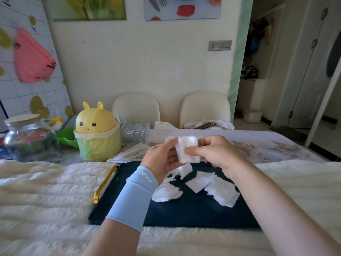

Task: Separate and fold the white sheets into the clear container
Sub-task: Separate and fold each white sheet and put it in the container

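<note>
Both hands hold a small white sheet [187,149] up above a dark blue tray [193,213]. My left hand [162,161], with a light blue wrist sleeve, pinches its left edge. My right hand [215,154] grips its right side, thumb pressed on the front. Several loose white sheets [201,182] lie on the tray below, some torn at the edges. A clear square glass container [134,133] stands at the back of the table, left of my hands.
A yellow rabbit-shaped bin [96,133] and a glass jar [31,139] stand at the left. A gold handle [105,182] runs along the tray's left side. White fluffy cloth [46,200] covers the near table. Two white chairs [136,108] face the far edge.
</note>
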`<state>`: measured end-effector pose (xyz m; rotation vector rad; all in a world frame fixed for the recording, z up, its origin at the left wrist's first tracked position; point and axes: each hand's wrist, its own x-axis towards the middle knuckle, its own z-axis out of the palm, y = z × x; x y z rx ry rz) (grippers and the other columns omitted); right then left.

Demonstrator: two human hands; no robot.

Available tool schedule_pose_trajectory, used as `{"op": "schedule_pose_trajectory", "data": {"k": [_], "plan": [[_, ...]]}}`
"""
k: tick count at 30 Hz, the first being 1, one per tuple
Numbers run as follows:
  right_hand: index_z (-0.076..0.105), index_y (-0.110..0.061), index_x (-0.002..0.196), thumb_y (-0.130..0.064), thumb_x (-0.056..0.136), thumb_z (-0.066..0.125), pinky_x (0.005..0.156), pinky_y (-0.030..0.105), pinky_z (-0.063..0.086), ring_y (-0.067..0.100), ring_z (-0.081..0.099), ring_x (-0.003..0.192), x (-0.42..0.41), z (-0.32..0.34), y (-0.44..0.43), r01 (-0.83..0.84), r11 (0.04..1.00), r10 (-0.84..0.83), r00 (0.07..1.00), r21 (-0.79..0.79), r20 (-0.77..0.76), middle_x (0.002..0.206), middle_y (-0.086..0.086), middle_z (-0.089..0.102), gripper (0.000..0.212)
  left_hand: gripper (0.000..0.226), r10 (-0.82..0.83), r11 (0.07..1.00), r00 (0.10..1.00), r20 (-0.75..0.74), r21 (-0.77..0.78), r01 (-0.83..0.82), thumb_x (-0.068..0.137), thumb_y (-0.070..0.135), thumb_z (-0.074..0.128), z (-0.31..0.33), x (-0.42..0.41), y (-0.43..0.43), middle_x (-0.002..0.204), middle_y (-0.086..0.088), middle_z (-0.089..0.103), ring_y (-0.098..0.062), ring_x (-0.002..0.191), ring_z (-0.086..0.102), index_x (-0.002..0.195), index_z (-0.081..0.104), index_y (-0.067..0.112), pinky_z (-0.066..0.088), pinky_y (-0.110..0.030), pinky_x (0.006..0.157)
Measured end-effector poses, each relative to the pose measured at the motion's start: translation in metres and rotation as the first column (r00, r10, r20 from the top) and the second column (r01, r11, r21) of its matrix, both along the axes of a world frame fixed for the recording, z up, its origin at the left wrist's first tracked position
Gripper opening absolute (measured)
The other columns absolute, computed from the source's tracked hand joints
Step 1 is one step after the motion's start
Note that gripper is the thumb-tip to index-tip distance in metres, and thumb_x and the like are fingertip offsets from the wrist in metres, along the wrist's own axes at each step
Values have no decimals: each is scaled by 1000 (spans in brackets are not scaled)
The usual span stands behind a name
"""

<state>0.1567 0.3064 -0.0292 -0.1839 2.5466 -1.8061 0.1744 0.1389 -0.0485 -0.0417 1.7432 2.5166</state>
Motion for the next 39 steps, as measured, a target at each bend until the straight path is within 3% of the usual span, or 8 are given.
{"op": "schedule_pose_trajectory", "data": {"k": [10,13,15,17,20,29,33,39], "plan": [[72,-19,101,-26,93,67,60,25,35,13,53,66,-9,-3,6,-121,871,261,935,-475,240,82,-2,65,11,23,-74,986,991,-111,-157,56,84,-4,69,0,1,-5,102,-17,75,-27,90,73,107,71,0,59,-34,85],[73,-28,98,-23,92,66,64,19,41,2,61,68,-11,-5,15,-95,992,100,993,82,-66,90,-14,70,10,22,18,990,998,-61,-141,-26,84,-7,68,-3,-3,-10,100,-18,75,-25,84,74,106,71,-2,61,-29,77],[74,-37,100,-21,86,69,64,11,42,-10,60,76,-5,-5,19,-142,808,274,950,572,-150,94,-21,68,21,24,85,989,996,-32,-116,-89,85,-6,68,-4,-5,-13,102,-19,75,-25,85,74,109,70,-3,61,-28,75],[71,-40,112,-23,81,75,79,17,50,-4,61,99,1,-8,17,-302,561,399,914,771,68,113,-22,65,36,24,99,991,995,-2,-87,-99,87,-2,68,-6,-7,-14,104,-20,74,-27,87,74,111,68,-4,61,-29,74],[63,-38,129,-17,81,75,88,24,51,10,59,112,5,-14,9,-356,387,385,900,850,202,129,-16,57,54,26,101,995,994,48,-24,-100,91,7,67,-7,-8,-13,106,-22,73,-31,92,73,114,65,-4,62,-34,74],[77,-31,96,-28,89,57,84,38,59,12,70,87,-7,-22,11,-199,582,311,950,789,11,91,-13,74,21,11,259,965,965,41,-48,-257,91,10,67,-7,-9,-14,105,-21,73,-31,88,73,100,67,3,62,-37,74],[66,-39,125,-24,83,71,86,21,50,6,61,109,1,-16,13,-381,479,376,903,791,207,115,-23,62,45,7,293,954,956,24,-82,-290,92,11,67,-7,-9,-15,105,-19,73,-30,88,73,95,67,5,63,-34,69],[61,-36,131,-8,86,63,83,26,52,14,60,106,-1,-22,6,-287,398,377,917,872,130,124,-13,61,53,4,298,949,954,14,-110,-295,91,10,68,-7,-9,-13,103,-19,73,-28,84,73,91,69,6,62,-37,74]]}}
